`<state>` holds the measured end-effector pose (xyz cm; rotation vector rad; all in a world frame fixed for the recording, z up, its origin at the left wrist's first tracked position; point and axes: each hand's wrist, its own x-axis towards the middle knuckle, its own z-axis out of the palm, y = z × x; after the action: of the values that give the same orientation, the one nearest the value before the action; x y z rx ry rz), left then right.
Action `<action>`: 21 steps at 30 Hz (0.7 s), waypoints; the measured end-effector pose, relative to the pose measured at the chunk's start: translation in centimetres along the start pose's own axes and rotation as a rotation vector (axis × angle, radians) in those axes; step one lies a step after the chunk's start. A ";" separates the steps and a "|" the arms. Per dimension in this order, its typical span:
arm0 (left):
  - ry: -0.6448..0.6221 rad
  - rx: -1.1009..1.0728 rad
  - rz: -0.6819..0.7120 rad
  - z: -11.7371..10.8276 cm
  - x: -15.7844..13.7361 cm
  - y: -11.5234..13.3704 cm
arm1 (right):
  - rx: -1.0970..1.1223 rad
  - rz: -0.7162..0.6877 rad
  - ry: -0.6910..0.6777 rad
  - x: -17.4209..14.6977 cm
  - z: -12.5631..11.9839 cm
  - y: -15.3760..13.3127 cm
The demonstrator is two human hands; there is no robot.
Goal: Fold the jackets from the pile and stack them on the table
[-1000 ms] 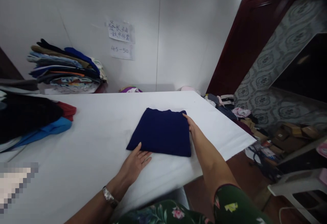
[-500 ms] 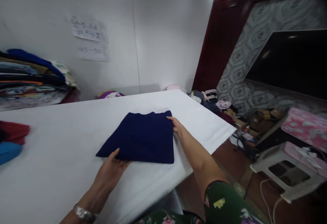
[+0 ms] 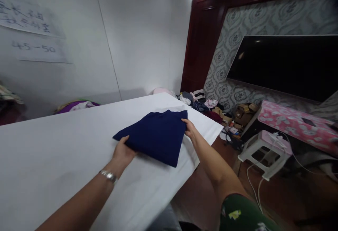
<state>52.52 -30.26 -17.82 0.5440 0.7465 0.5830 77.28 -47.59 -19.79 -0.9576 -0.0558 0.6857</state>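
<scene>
Left hand (image 3: 123, 153) partly hidden beneath navy cloth (image 3: 157, 136).

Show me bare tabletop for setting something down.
Widest: left on the white table, bordered by its far edge, the left hand and dark blue cloth. Smaller: between the right hand and right corner. Crowded: past the right end, piled clothes and boxes.

— Where is the cloth (image 3: 158, 136)?
— Over the table (image 3: 66, 150), between left hand (image 3: 124, 153) and right hand (image 3: 189, 129).
— And past the table?
— A stool (image 3: 266, 138) to the right; behind it, a television (image 3: 285, 65) on the wall (image 3: 224, 50).
</scene>
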 end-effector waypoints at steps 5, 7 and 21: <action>-0.075 0.102 -0.086 7.4 4.9 -3.1 | 0.070 -0.180 0.158 1.1 -4.8 -4.2; -0.105 0.171 -0.139 8.8 5.9 -4.7 | 0.076 -0.205 0.237 1.1 -6.9 -5.0; -0.187 0.521 -0.128 10.2 7.4 -9.6 | -0.045 -0.328 0.451 2.0 -12.7 -4.3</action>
<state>67.37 -34.78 -21.09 1.0093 0.7489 0.2080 85.36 -57.42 -24.49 -1.0971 0.1672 0.1587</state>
